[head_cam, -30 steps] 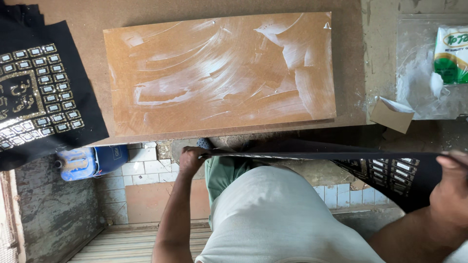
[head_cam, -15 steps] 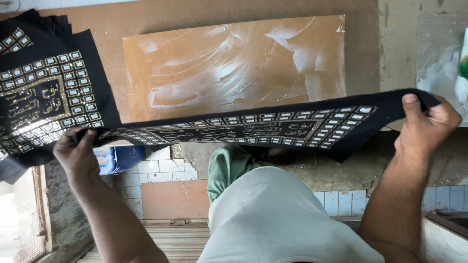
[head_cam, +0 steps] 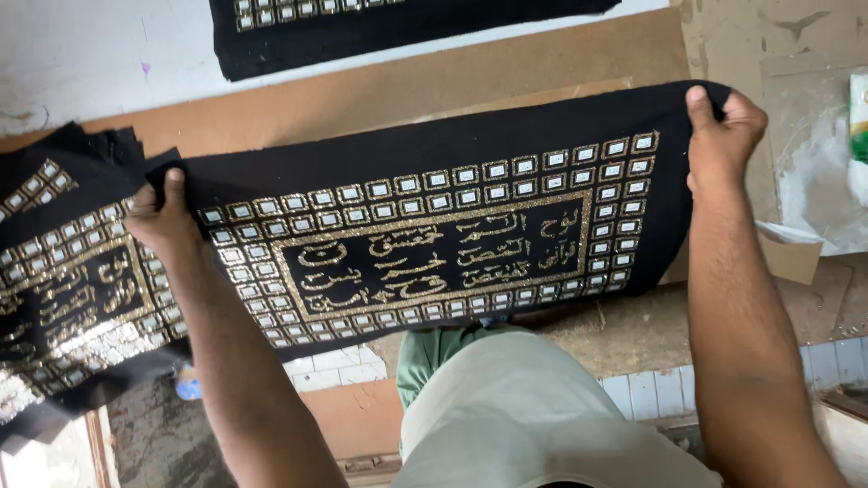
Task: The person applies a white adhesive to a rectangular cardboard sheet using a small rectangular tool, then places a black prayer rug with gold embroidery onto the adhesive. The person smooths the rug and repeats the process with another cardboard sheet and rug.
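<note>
A black cloth panel (head_cam: 434, 244) with gold glitter lettering and a border of small silver squares is stretched flat between my hands over the brown board (head_cam: 380, 95). My left hand (head_cam: 163, 217) pinches its far left corner. My right hand (head_cam: 723, 136) grips its far right corner. The cloth hides most of the glue-smeared sheet on the board; only a thin strip shows at its far edge.
A pile of similar black decorated cloths (head_cam: 63, 298) lies at the left. Another such cloth (head_cam: 380, 23) lies at the top on a white surface. A green and white packet (head_cam: 859, 117) and crumpled plastic sit at the right. Tiled floor (head_cam: 651, 393) shows below the bench edge.
The cloth has gone from hanging edge-on at the bench's front to spread out, face up, over the smeared sheet. Both hands moved forward with its corners.
</note>
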